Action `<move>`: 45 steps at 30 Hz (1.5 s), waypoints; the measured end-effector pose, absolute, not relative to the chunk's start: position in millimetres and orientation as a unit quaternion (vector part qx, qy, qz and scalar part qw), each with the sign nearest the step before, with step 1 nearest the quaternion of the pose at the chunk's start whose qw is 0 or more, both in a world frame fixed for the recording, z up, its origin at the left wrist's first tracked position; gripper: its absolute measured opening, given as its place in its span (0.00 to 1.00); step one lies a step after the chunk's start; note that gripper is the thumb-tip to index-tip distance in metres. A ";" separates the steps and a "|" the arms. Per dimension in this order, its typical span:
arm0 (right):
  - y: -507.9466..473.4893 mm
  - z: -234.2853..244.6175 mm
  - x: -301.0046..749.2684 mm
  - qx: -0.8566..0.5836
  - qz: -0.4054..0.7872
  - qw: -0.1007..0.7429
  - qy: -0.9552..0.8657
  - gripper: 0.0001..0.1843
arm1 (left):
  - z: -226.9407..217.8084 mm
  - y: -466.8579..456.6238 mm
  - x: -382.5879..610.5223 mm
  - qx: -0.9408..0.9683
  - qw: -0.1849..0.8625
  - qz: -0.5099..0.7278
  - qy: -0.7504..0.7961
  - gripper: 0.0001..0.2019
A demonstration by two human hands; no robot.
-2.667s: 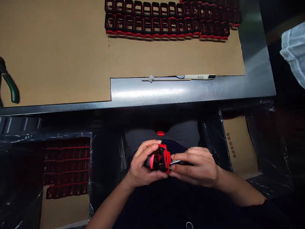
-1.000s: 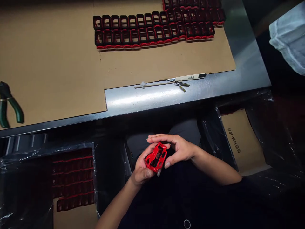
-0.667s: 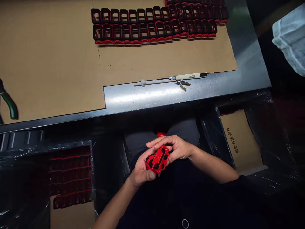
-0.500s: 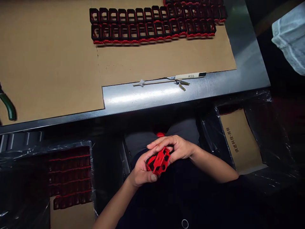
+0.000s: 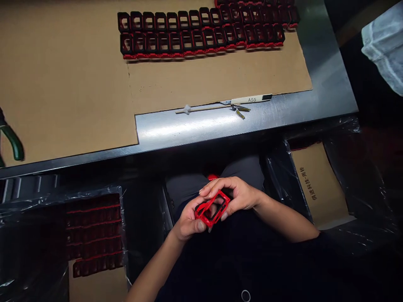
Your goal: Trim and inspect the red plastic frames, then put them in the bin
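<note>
A red plastic frame [image 5: 204,213] with a black inner edge sits in my hands above my lap, tilted, its open middle facing up. My left hand [image 5: 189,220] cradles it from below with the thumb on its near corner. My right hand [image 5: 237,197] curls over the far side, fingers and thumb on its rim. Part of the frame's underside is hidden by my palms. A small red object [image 5: 213,177] shows on my lap just beyond my fingers.
Rows of black-and-red frames [image 5: 201,33] stand on cardboard on the steel table [image 5: 179,128]. A utility knife [image 5: 248,100], a thin stick [image 5: 201,109] and small metal tweezers [image 5: 239,110] lie at the cardboard edge. Green-handled pliers [image 5: 12,142] lie left. Plastic-lined boxes [image 5: 94,235] flank my legs.
The right hand no longer holds the small metal tool, which now lies on the table. The red frame has turned in my hands, showing its open middle. The view shifted slightly.
</note>
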State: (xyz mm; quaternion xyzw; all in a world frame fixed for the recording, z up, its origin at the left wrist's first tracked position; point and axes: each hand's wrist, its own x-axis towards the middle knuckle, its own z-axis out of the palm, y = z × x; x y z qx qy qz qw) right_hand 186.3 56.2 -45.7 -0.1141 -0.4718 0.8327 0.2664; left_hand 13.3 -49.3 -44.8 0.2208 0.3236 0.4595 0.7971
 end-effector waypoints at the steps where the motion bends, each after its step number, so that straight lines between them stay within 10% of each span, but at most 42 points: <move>1: 55.5 -46.5 186.2 -0.122 0.838 0.263 -0.463 0.29 | -44.5 -48.7 13.5 0.225 0.796 0.453 0.332 0.34; 45: 47.6 -65.4 195.5 -0.199 0.918 0.223 -0.261 0.29 | -38.9 -31.8 18.7 0.368 0.728 0.361 0.453 0.27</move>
